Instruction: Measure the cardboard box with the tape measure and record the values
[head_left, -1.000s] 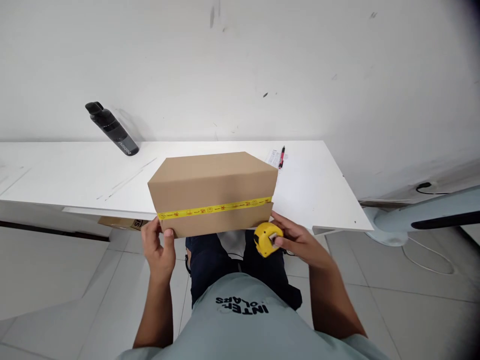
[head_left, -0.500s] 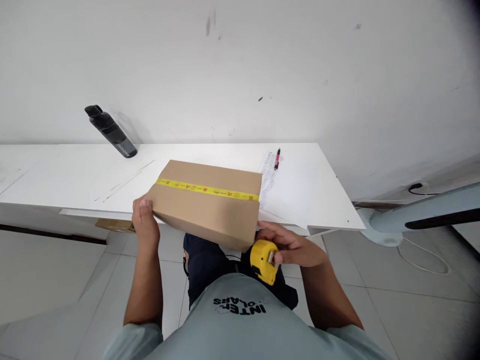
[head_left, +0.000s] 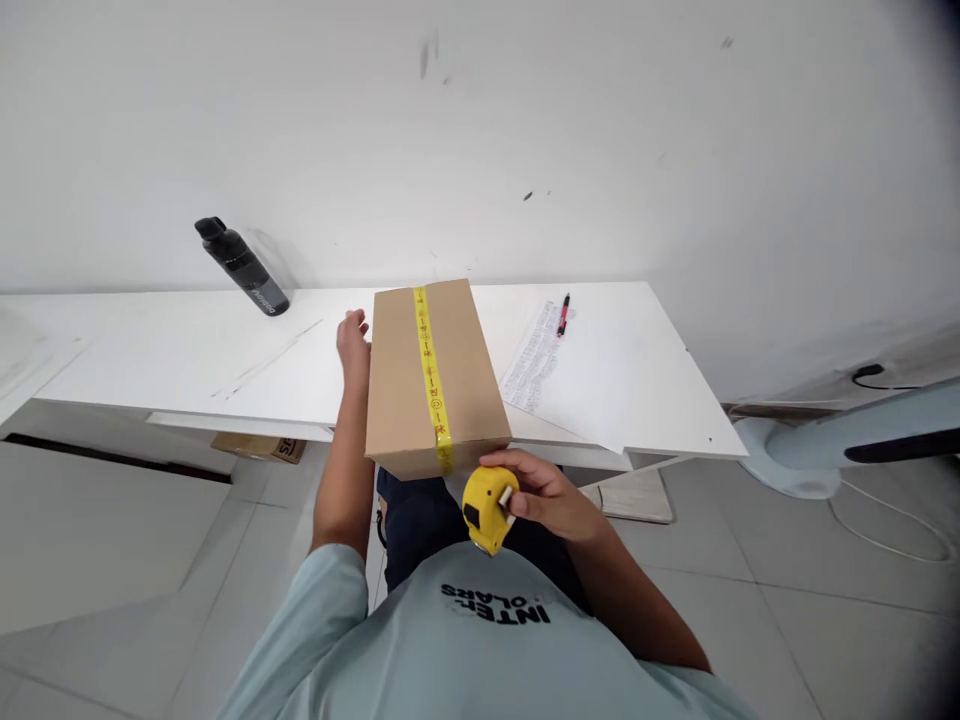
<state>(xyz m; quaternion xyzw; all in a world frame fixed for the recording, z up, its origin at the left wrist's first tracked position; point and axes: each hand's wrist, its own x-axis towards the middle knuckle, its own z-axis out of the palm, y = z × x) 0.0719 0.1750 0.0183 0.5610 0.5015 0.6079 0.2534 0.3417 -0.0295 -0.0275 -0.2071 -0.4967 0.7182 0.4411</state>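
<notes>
A brown cardboard box (head_left: pixel 469 345) with a strip of yellow printed tape along its top rests on the white table, its near end jutting over the front edge. Along the box's far left side is my left hand (head_left: pixel 354 340), fingers loosely curled and slightly apart, not wrapped round anything. Whether its hidden side presses on the cardboard I cannot tell. My right hand (head_left: pixel 546 492) grips a yellow tape measure (head_left: pixel 487 510) just in front of the box's near right corner. No blade is seen drawn out across the box.
On the white table (head_left: pixel 637 370) a handwritten paper (head_left: pixel 534 370) lies right of the box, with a red and black pen (head_left: pixel 564 315) on it. A black bottle (head_left: pixel 244 265) stands at the back left. Another carton (head_left: pixel 259 447) sits below the table.
The box has turned from lying crosswise to pointing away from me. My left hand has left its near left corner and moved forward along its side. The tape measure has shifted left with my right hand.
</notes>
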